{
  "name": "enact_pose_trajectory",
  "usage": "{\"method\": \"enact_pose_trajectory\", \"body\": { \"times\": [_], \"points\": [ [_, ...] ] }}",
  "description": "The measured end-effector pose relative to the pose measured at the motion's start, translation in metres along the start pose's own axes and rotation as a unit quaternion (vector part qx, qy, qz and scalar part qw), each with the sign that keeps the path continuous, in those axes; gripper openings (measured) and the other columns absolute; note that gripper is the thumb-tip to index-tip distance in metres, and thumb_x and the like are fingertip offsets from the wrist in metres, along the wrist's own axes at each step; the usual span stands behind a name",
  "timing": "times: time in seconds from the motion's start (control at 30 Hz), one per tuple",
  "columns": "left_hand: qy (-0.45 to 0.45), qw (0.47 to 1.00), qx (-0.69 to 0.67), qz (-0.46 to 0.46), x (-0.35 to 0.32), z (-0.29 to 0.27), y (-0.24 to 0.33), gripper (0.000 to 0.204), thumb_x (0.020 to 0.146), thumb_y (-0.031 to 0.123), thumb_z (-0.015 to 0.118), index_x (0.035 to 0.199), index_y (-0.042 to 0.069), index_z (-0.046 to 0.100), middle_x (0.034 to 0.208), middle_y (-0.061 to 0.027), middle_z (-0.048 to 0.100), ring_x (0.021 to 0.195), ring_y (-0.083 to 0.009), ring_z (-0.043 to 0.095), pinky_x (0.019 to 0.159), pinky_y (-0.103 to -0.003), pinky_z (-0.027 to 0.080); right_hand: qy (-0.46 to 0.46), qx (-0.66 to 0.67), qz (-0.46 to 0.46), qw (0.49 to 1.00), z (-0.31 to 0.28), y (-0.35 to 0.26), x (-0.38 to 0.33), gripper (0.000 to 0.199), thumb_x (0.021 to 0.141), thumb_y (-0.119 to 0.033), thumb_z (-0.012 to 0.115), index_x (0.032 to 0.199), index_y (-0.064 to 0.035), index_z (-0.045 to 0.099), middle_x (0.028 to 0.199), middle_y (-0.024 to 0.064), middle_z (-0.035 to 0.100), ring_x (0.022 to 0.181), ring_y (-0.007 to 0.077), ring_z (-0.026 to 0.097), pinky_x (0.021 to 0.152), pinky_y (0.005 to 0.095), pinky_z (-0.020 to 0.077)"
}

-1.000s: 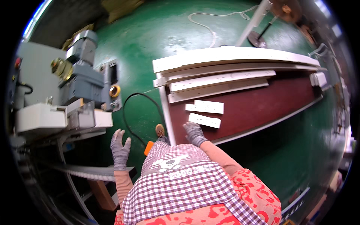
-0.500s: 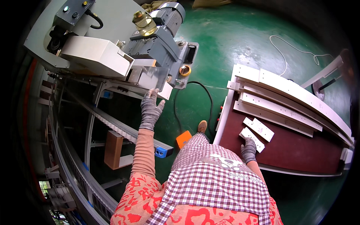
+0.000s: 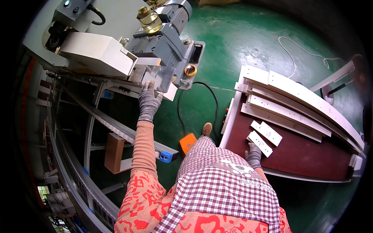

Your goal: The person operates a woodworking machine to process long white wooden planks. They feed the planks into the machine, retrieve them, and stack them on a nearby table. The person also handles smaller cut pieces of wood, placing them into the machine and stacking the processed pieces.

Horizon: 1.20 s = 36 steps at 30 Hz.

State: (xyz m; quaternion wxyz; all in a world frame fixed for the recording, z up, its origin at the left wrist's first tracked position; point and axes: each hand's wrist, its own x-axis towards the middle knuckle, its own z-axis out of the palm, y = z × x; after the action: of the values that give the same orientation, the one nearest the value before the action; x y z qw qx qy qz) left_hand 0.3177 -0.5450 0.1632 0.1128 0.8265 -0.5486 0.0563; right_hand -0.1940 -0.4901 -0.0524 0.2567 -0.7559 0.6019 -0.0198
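Note:
My left hand [image 3: 149, 104], in a grey knit glove, reaches up to the front of a grey machine. Its fingers are stretched out against the lower edge of a clear plastic guard [image 3: 160, 77], thumb apart. Beside the thumb the end of a white board [image 3: 170, 93] sticks out below the guard. My right hand [image 3: 253, 156], gloved too, rests at the near left end of a small white board [image 3: 259, 143] on a dark red tabletop [image 3: 307, 155]. Its fingers look extended, not wrapped round the board. A second small white board [image 3: 271, 133] lies alongside.
Long white drilled strips [image 3: 289, 112] lie along the table's far side. A grey motor [image 3: 175, 17] tops the machine. A roller conveyor rail [image 3: 116, 128] with a blue end cap [image 3: 166, 156] runs below my left arm. An orange box [image 3: 188, 143] and a black cable [image 3: 211, 91] are on the green floor.
My left hand has shifted left along the guard's lower edge. My right hand has slid left off the top of the small white board to its end. The boards on the table look unmoved.

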Motion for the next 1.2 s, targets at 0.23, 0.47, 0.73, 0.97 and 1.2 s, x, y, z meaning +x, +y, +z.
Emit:
{"method": "enact_pose_trajectory", "body": {
  "times": [0.23,0.47,0.73,0.97,1.2],
  "points": [
    [-0.009,1.000,0.006,0.014,0.006,0.005,-0.003,0.068,0.073,0.026,0.071,0.132,0.007,0.043,0.135,-0.0179,0.042,0.125,-0.0337,0.040,0.105,-0.041,0.033,0.094,0.035,-0.026,0.995,-0.010,-0.003,-0.003,0.043,0.072,-0.009,0.066,0.113,-0.0033,0.056,0.109,0.0181,0.059,0.103,0.0346,0.055,0.093,0.0418,0.0435],
    [0.013,0.999,0.000,0.030,0.011,0.008,-0.010,0.068,0.071,0.023,0.072,0.130,0.004,0.044,0.131,-0.0196,0.044,0.122,-0.0347,0.042,0.105,-0.041,0.034,0.058,0.052,-0.009,0.997,-0.009,-0.007,0.004,0.045,0.073,-0.012,0.065,0.115,-0.0040,0.056,0.111,0.0172,0.058,0.106,0.0337,0.054,0.095,0.0416,0.0414],
    [-0.017,0.999,0.036,-0.001,0.018,-0.003,0.011,0.073,0.071,0.027,0.072,0.134,0.006,0.041,0.133,-0.0190,0.042,0.124,-0.0329,0.041,0.107,-0.040,0.032,0.112,0.082,-0.011,0.990,0.034,0.027,0.004,0.047,0.067,-0.005,0.068,0.112,-0.0033,0.057,0.107,0.0164,0.059,0.102,0.0326,0.057,0.092,0.0399,0.0451],
    [-0.042,0.997,0.061,-0.015,0.025,-0.007,0.008,0.082,0.071,0.033,0.074,0.139,0.008,0.035,0.142,-0.0169,0.034,0.130,-0.0325,0.034,0.110,-0.039,0.027,0.098,0.077,-0.011,0.992,0.016,0.027,0.000,0.043,0.070,-0.005,0.066,0.111,-0.0010,0.056,0.106,0.0187,0.059,0.100,0.0346,0.056,0.090,0.0419,0.0442],
    [-0.091,0.992,0.086,-0.019,0.033,-0.013,-0.010,0.103,0.064,0.046,0.077,0.143,0.006,0.025,0.145,-0.0186,0.029,0.133,-0.0351,0.029,0.110,-0.041,0.026,0.085,0.076,-0.012,0.993,-0.012,0.008,0.004,0.040,0.072,-0.009,0.065,0.111,-0.0023,0.058,0.107,0.0191,0.060,0.102,0.0353,0.056,0.093,0.0429,0.0427]
  ]
}}
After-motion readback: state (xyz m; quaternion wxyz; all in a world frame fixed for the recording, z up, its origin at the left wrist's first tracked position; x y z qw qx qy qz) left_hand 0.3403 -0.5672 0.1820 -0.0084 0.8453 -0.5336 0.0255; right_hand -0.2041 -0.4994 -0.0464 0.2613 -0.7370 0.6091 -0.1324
